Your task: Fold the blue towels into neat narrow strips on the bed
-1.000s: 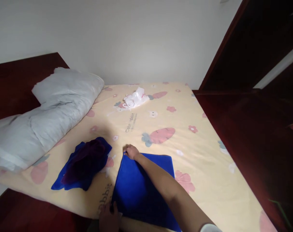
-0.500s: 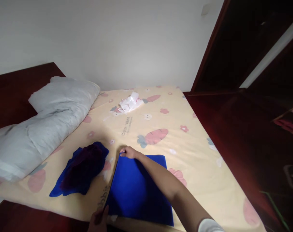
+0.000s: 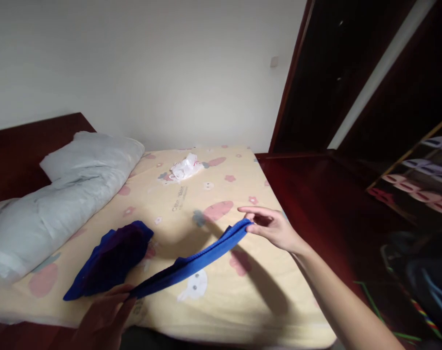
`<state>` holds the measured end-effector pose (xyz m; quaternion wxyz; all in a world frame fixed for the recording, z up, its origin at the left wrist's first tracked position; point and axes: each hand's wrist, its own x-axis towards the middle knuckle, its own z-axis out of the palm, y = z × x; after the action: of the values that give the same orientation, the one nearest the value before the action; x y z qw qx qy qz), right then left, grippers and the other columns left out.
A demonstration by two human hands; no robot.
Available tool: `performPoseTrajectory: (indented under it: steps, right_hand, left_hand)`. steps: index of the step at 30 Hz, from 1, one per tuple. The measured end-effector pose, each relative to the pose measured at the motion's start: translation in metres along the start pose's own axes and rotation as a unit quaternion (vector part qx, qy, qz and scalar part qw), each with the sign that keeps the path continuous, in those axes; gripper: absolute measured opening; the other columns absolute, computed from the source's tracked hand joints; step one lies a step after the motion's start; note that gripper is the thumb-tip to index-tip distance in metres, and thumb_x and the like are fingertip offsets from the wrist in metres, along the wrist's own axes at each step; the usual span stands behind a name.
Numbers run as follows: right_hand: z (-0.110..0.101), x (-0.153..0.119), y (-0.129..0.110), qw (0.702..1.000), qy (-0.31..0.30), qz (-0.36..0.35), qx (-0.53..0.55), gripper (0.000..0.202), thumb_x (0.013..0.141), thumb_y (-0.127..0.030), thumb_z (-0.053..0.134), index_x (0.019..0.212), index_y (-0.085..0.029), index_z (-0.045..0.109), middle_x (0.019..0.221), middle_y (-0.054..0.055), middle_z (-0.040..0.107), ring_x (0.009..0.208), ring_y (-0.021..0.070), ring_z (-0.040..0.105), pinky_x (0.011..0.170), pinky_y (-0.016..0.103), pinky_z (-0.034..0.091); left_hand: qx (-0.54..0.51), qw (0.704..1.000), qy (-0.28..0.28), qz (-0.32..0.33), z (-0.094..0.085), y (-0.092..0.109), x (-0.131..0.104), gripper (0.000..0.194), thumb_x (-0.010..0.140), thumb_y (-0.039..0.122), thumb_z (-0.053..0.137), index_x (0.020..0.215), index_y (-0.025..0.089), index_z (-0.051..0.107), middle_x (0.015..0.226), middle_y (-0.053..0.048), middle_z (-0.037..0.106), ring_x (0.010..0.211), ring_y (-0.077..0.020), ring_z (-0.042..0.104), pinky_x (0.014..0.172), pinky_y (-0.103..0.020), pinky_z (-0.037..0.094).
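Observation:
A blue cloth is stretched in a narrow, slightly sagging band between my two hands, above the bed. My right hand pinches its far right end between thumb and fingers, with the index finger extended. At the lower left, my left hand grips the other end; it is dark and partly blurred. Behind my left hand, a crumpled blue and dark purple cloth lies on the patterned bed sheet.
A crumpled white plastic bag lies toward the bed's far side. The grey quilt is heaped at the left by the headboard. A slipper rack stands at the right, beyond the bed's edge.
The blue cloth has gone from lying flat as a rectangle on the bed to hanging raised between my hands. My right hand has moved right. The view has turned right, bringing the slipper rack in.

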<state>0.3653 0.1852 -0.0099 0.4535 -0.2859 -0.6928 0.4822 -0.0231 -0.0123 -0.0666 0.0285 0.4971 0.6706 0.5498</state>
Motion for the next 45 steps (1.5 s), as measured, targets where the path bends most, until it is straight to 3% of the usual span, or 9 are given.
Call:
performPoseTrajectory:
  steps: [6,13,19,24,30,33,36,42,45]
  right_hand:
    - [-0.036,-0.092,-0.043,0.994,0.03,-0.013,-0.104,0.017,0.088,-0.043,0.072,0.088,-0.027,0.077,0.082,0.009,0.069,0.079,0.0243,0.065,0.069,0.036,0.056]
    - [-0.037,-0.137,-0.019,0.989,0.107,0.034,-0.098,0.023,0.087,-0.048,0.072,0.081,-0.026,0.071,0.076,0.008,0.066,0.071,0.0235,0.064,0.061,0.035,0.054]
    - [-0.05,-0.094,0.099,0.976,0.147,0.138,-0.076,0.036,0.083,-0.056,0.072,0.085,-0.02,0.067,0.078,0.003,0.064,0.072,0.0172,0.06,0.063,0.029,0.05]
    - [-0.048,-0.047,0.228,0.936,0.208,0.229,-0.171,0.051,0.076,-0.07,0.063,0.075,-0.019,0.062,0.074,0.005,0.068,0.07,0.0199,0.064,0.067,0.032,0.051]
    - [-0.049,-0.022,0.302,0.901,0.205,0.269,-0.272,0.029,0.082,-0.049,0.061,0.08,-0.021,0.064,0.076,0.004,0.07,0.074,0.022,0.066,0.07,0.032,0.049]
    - [-0.048,-0.021,0.305,0.884,0.207,0.271,-0.32,0.022,0.086,-0.04,0.059,0.09,-0.019,0.066,0.084,0.006,0.071,0.082,0.0229,0.066,0.078,0.033,0.049]
    - [-0.032,-0.045,0.287,0.873,0.216,0.228,-0.374,0.031,0.095,-0.037,0.051,0.113,-0.017,0.065,0.114,0.015,0.068,0.106,0.0279,0.061,0.093,0.039,0.046]
    - [0.028,-0.196,0.241,0.896,0.089,0.12,-0.418,0.03,0.099,-0.03,0.047,0.126,-0.029,0.061,0.131,0.01,0.06,0.118,0.0304,0.058,0.1,0.049,0.048]
    - [0.044,-0.266,0.226,0.888,0.047,0.121,-0.441,0.036,0.096,-0.027,0.051,0.13,-0.034,0.06,0.133,0.009,0.061,0.118,0.0308,0.061,0.097,0.051,0.054]
  left_hand:
    - [-0.064,0.997,-0.003,-0.04,0.009,0.048,-0.008,0.01,0.069,0.047,0.073,0.076,0.041,0.072,0.091,0.005,0.078,0.088,-0.0292,0.074,0.082,-0.049,0.066]
    - [-0.076,0.993,-0.056,0.069,0.075,0.036,0.026,0.019,0.073,0.041,0.078,0.082,0.026,0.075,0.09,0.002,0.078,0.082,-0.0211,0.073,0.083,-0.041,0.065]
    - [-0.053,0.964,-0.261,0.013,0.19,-0.036,0.073,0.036,0.084,0.044,0.067,0.101,0.012,0.073,0.101,-0.004,0.078,0.096,-0.0199,0.073,0.093,-0.035,0.059]
    - [-0.089,0.945,-0.308,-0.06,0.289,-0.1,0.073,0.044,0.082,0.049,0.066,0.103,0.01,0.07,0.102,-0.015,0.078,0.094,-0.0245,0.074,0.087,-0.039,0.06]
    - [-0.043,0.954,-0.293,-0.049,0.343,-0.146,0.064,0.037,0.087,0.045,0.062,0.097,0.011,0.069,0.096,-0.015,0.077,0.09,-0.0242,0.074,0.086,-0.039,0.059]
    - [-0.012,0.962,-0.271,-0.033,0.342,-0.146,0.049,0.048,0.097,0.044,0.045,0.116,0.003,0.063,0.113,-0.02,0.072,0.104,-0.025,0.071,0.094,-0.038,0.054]
    - [0.014,0.966,-0.258,-0.002,0.312,-0.139,0.01,0.054,0.1,0.041,0.036,0.128,0.0,0.057,0.136,-0.022,0.059,0.131,-0.0298,0.054,0.111,-0.043,0.04]
    - [0.168,0.917,-0.329,0.146,0.19,-0.151,-0.118,0.047,0.095,0.03,0.053,0.142,0.029,0.053,0.146,-0.008,0.055,0.136,-0.0285,0.05,0.113,-0.047,0.044]
    - [0.205,0.901,-0.336,0.182,0.145,-0.151,-0.155,0.049,0.094,0.028,0.054,0.143,0.031,0.054,0.15,-0.007,0.052,0.138,-0.029,0.049,0.112,-0.046,0.047]
